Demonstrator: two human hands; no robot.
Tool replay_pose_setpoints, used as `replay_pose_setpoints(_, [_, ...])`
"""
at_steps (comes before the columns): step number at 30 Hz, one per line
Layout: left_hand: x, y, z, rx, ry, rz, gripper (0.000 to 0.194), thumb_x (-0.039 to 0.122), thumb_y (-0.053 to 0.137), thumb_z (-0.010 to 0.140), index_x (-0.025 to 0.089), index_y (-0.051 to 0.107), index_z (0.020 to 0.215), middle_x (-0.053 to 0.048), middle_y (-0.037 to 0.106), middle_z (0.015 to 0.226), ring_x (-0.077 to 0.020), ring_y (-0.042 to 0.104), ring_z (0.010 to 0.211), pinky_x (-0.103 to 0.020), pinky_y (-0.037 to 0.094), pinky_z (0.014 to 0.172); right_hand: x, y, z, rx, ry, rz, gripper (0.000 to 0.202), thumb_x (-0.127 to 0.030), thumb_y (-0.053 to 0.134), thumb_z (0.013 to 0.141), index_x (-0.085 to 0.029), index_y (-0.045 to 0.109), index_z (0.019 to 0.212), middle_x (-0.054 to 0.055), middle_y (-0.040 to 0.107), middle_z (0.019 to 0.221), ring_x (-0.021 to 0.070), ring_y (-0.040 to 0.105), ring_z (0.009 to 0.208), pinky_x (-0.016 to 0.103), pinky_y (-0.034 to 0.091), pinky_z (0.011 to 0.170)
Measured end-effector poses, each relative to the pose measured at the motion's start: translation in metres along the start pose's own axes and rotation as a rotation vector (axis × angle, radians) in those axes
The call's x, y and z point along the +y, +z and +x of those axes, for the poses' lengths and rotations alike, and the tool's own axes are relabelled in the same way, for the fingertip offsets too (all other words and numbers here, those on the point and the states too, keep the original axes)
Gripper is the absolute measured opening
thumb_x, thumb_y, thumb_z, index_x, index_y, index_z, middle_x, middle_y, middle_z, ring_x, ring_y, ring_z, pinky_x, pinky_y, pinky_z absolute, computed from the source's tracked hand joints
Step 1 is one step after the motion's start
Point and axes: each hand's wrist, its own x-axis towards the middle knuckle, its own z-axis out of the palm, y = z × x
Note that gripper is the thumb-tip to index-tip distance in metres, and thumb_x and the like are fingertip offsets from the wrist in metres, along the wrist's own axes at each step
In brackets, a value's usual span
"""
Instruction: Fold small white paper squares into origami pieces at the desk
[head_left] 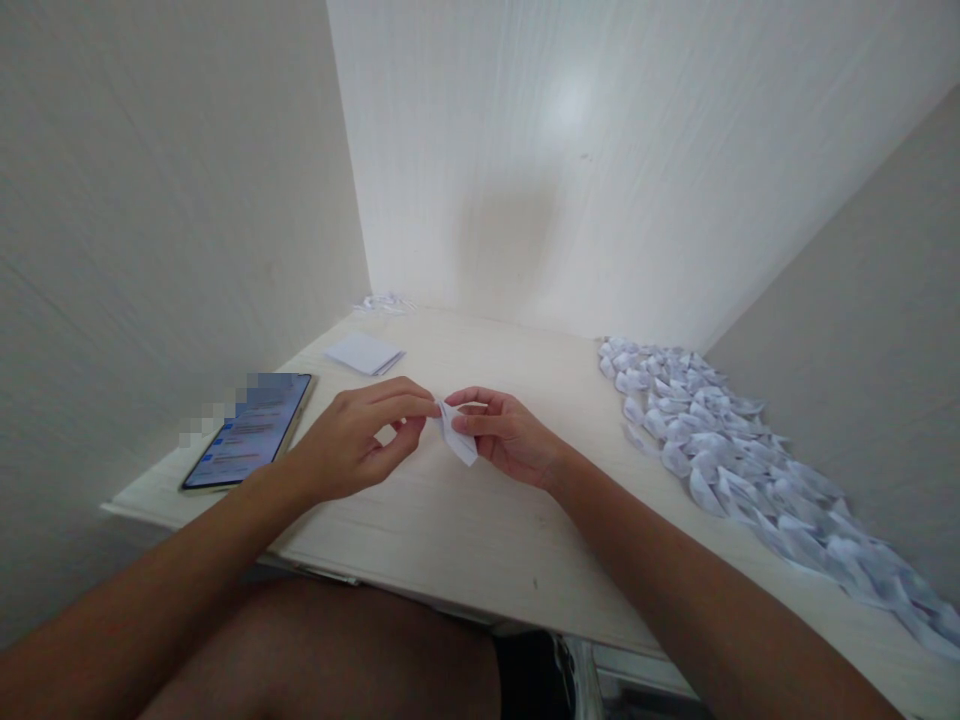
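Above the near middle of the surface, we pinch a small folded paper piece between both hands: left hand gripping its top, right hand its side. To crease well, keep edges aligned and press firmly.

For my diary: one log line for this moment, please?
left hand: pinching small white folded paper piece | right hand: pinching same | beside: heap of folded white papers
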Motion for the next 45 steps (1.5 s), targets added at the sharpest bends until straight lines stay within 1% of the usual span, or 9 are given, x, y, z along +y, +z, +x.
replay_pose_setpoints(8, [0.005,0.031,-0.003,0.092,-0.616,-0.533,0.029,0.037,0.07,0.088,0.021,0.069,0.112,-0.009,0.069,0.115,-0.02,0.072,0.09,-0.031,0.062,0.072,0.005,0.001,0.003,0.166,-0.137,-0.021,0.03,-0.029,0.091,0.062,-0.018,0.069,0.08,-0.002,0.069,0.077,0.0108,0.062,0.07,0.028,0.05,0.072])
replay_pose_setpoints(15, [0.014,0.049,0.002,0.133,-0.876,-0.707,0.05,0.034,0.083,0.075,0.019,0.07,0.121,-0.007,0.078,0.092,-0.022,0.074,0.085,-0.033,0.058,0.075,0.012,0.002,0.005,0.334,-0.178,0.017,0.032,-0.032,0.09,0.062,-0.018,0.065,0.076,0.0,0.067,0.077,0.0132,0.063,0.072,0.031,0.051,0.074])
replay_pose_setpoints(19, [0.016,0.059,0.005,0.315,-0.937,-0.842,0.043,0.029,0.086,0.069,0.017,0.073,0.108,-0.006,0.078,0.085,-0.0195,0.073,0.079,-0.029,0.055,0.073,0.014,0.007,0.004,0.377,-0.183,-0.023,0.032,-0.036,0.087,0.065,-0.018,0.063,0.075,0.0,0.067,0.079,0.0137,0.063,0.074,0.032,0.051,0.077])
replay_pose_setpoints(23, [0.009,0.065,0.004,0.428,-0.973,-0.858,0.036,0.023,0.087,0.065,0.016,0.076,0.098,-0.003,0.076,0.077,-0.0174,0.07,0.071,-0.028,0.053,0.07,0.013,0.008,0.002,0.411,-0.205,-0.265,0.028,-0.035,0.083,0.067,-0.018,0.062,0.073,-0.003,0.062,0.07,0.0108,0.055,0.064,0.028,0.044,0.066])
replay_pose_setpoints(28, [-0.003,0.059,-0.001,0.426,-0.912,-0.705,0.03,0.026,0.086,0.067,0.017,0.079,0.095,-0.005,0.077,0.087,-0.0196,0.071,0.083,-0.031,0.053,0.08,0.009,0.008,0.001,0.305,-0.205,-0.447,0.023,-0.031,0.081,0.067,-0.018,0.063,0.075,-0.003,0.062,0.068,0.0101,0.05,0.06,0.027,0.039,0.06])
replay_pose_setpoints(31, [-0.004,0.056,-0.001,0.421,-0.906,-0.71,0.033,0.029,0.088,0.065,0.018,0.079,0.095,-0.006,0.078,0.094,-0.0203,0.07,0.088,-0.031,0.053,0.082,0.01,0.008,0.0,0.326,-0.207,-0.434,0.023,-0.033,0.081,0.068,-0.018,0.065,0.075,-0.002,0.062,0.068,0.0107,0.05,0.061,0.027,0.039,0.06])
replay_pose_setpoints(36, [0.005,0.054,0.005,0.392,-0.942,-0.718,0.032,0.028,0.089,0.064,0.018,0.075,0.09,0.002,0.067,0.064,-0.012,0.058,0.058,-0.023,0.042,0.055,0.014,0.008,0.001,0.369,-0.268,-0.369,0.023,-0.032,0.081,0.069,-0.019,0.063,0.075,-0.002,0.062,0.069,0.0108,0.051,0.063,0.027,0.042,0.062])
replay_pose_setpoints(39, [0.008,0.055,0.007,0.384,-0.946,-0.735,0.032,0.026,0.087,0.064,0.017,0.073,0.092,0.004,0.065,0.061,-0.012,0.059,0.056,-0.023,0.043,0.055,0.016,0.008,0.002,0.363,-0.282,-0.336,0.024,-0.031,0.081,0.07,-0.019,0.061,0.076,-0.001,0.065,0.073,0.0112,0.055,0.065,0.028,0.046,0.065])
replay_pose_setpoints(45, [0.006,0.056,0.006,0.386,-0.89,-0.797,0.037,0.028,0.087,0.066,0.016,0.075,0.099,0.0,0.072,0.07,-0.0153,0.068,0.067,-0.028,0.051,0.068,0.019,0.011,0.003,0.343,-0.41,-0.38,0.051,-0.025,0.078,0.074,-0.025,0.056,0.12,-0.004,0.065,0.075,0.0136,0.062,0.065,0.03,0.05,0.065])
